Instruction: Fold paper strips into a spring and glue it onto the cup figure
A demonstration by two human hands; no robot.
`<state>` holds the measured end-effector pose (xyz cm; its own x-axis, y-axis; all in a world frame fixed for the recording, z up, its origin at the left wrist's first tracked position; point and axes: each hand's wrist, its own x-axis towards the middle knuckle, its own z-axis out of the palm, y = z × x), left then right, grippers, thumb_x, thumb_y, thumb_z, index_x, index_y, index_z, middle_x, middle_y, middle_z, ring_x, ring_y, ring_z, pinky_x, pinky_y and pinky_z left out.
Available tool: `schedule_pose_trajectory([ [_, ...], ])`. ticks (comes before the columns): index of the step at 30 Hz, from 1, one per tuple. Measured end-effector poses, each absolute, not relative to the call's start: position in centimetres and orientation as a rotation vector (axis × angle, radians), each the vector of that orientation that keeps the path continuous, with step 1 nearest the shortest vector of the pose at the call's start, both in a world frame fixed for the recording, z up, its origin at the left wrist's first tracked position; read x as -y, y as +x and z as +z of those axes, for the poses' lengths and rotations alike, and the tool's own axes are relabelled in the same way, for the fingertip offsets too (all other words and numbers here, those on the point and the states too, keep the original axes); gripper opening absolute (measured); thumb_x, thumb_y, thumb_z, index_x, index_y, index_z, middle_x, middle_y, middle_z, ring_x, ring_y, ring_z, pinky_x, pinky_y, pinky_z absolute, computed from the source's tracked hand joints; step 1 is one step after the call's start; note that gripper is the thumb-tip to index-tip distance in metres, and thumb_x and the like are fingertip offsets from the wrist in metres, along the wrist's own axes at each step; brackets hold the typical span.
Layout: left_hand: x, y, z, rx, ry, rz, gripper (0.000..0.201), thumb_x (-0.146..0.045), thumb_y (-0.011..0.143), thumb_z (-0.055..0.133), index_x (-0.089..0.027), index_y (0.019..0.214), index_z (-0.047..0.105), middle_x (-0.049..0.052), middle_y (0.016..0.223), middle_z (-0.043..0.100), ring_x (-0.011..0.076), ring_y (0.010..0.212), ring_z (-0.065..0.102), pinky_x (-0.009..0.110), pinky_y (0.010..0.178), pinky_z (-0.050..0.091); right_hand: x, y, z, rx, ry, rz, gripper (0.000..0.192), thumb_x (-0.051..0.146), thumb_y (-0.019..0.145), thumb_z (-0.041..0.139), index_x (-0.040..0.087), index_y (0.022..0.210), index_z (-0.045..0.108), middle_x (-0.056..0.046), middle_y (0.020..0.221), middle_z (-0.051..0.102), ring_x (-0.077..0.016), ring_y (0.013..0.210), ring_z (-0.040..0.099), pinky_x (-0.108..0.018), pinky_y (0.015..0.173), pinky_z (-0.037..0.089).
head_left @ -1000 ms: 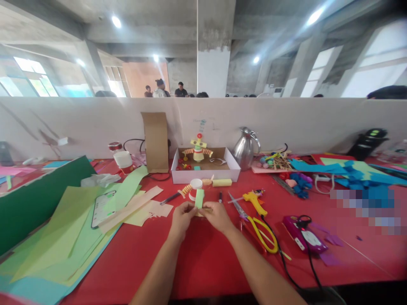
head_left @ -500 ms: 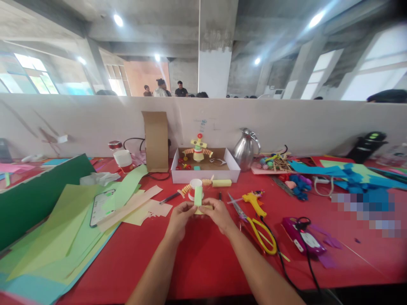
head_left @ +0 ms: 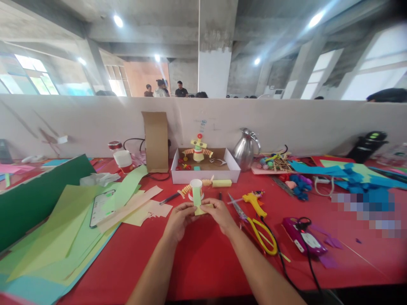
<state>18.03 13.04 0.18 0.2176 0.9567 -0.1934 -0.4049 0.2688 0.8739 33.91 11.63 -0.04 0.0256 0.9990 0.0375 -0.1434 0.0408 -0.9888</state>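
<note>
Paper strips (green over yellow) pinched between left hand and right hand above red table.

Red-covered table bearing craft materials. At left — overlapping green and pale paper sheets with a phone lying among them. Toward the back, a white cardboard tray just beside a steel jug. At right — yellow-handled scissors, a yellow glue gun and blue paper cut-offs.
</note>
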Motion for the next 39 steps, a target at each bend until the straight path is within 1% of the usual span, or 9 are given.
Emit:
schedule_pose_trajectory([
  [4,-13.0,18.0,0.5,-0.9,0.773,1.097,0.021,-0.016,0.054,0.082,-0.013,0.071,0.07,0.004,0.067,0.069,0.0146,0.062,0.065,0.03,0.066,0.058,-11.7,34.2,-0.1,1.153,-1.107,1.235,0.023,0.037,0.064,0.078,0.019,0.079,0.075,-0.001,0.073,0.069,-0.0166,0.069,0.058,-0.028,0.068,0.042],
  [8,-13.0,18.1,0.6,-0.918,0.76,1.08,0.019,-0.013,0.055,0.079,-0.012,0.071,0.069,0.004,0.066,0.069,0.0143,0.061,0.064,0.031,0.065,0.059,-11.9,34.6,-0.4,1.211,-1.141,1.196,0.027,0.039,0.065,0.078,0.019,0.083,0.076,-0.002,0.079,0.071,-0.0173,0.073,0.059,-0.029,0.071,0.043],
  [12,-13.0,18.2,0.6,-0.93,0.75,1.07,0.02,-0.013,0.054,0.078,-0.012,0.071,0.069,0.003,0.063,0.066,0.0131,0.059,0.063,0.031,0.065,0.059,-12.1,34.9,-0.8,1.205,-1.156,1.246,0.029,0.039,0.065,0.077,0.019,0.087,0.076,-0.001,0.074,0.069,-0.0142,0.064,0.055,-0.027,0.063,0.041],
  [15,-12.9,18.3,0.8,-0.926,0.753,1.072,0.022,-0.014,0.053,0.08,-0.013,0.071,0.068,0.002,0.063,0.066,0.0129,0.059,0.062,0.031,0.065,0.059,-12.1,34.9,-0.9,1.196,-1.138,1.26,0.028,0.038,0.065,0.076,0.02,0.086,0.076,0.0,0.073,0.068,-0.0134,0.062,0.054,-0.027,0.061,0.042],
  [20,-12.8,18.3,0.9,-0.915,0.778,1.089,0.03,-0.016,0.05,0.083,-0.016,0.075,0.066,-0.002,0.061,0.063,0.0113,0.058,0.059,0.032,0.065,0.059,-11.9,34.8,-0.5,1.163,-1.104,1.24,0.025,0.036,0.063,0.077,0.022,0.084,0.073,0.0,0.082,0.07,-0.0155,0.071,0.059,-0.028,0.067,0.047],
  [25,-12.8,18.3,0.8,-0.909,0.817,1.091,0.029,-0.019,0.05,0.083,-0.016,0.071,0.064,-0.004,0.057,0.059,0.0097,0.056,0.056,0.031,0.065,0.059,-11.6,34.7,0.1,1.215,-1.055,1.237,0.02,0.031,0.065,0.074,0.022,0.083,0.073,0.001,0.084,0.071,-0.0168,0.08,0.062,-0.03,0.078,0.047],
  [31,-12.8,18.3,0.8,-0.917,0.839,1.088,0.027,-0.022,0.05,0.083,-0.016,0.069,0.065,-0.002,0.059,0.06,0.0108,0.058,0.058,0.031,0.065,0.058,-11.6,34.8,0.2,1.202,-1.016,1.296,0.019,0.031,0.064,0.075,0.021,0.079,0.071,0.001,0.08,0.069,-0.0173,0.08,0.061,-0.031,0.079,0.048],
  [35,-12.7,18.3,0.8,-0.896,0.872,1.081,0.025,-0.023,0.053,0.082,-0.015,0.072,0.069,0.001,0.063,0.064,0.0139,0.064,0.062,0.033,0.068,0.058,-11.6,35.2,0.2,1.262,-0.975,1.323,0.018,0.032,0.068,0.073,0.022,0.083,0.07,0.001,0.081,0.067,-0.0159,0.078,0.06,-0.029,0.077,0.047],
  [39,-12.8,18.2,0.8,-0.891,0.904,1.062,0.021,-0.023,0.054,0.079,-0.014,0.071,0.071,0.003,0.066,0.067,0.0165,0.066,0.064,0.035,0.07,0.057,-11.5,35.5,0.4,1.331,-0.952,1.334,0.015,0.029,0.07,0.069,0.022,0.083,0.07,0.001,0.08,0.067,-0.0156,0.076,0.06,-0.029,0.078,0.046],
])
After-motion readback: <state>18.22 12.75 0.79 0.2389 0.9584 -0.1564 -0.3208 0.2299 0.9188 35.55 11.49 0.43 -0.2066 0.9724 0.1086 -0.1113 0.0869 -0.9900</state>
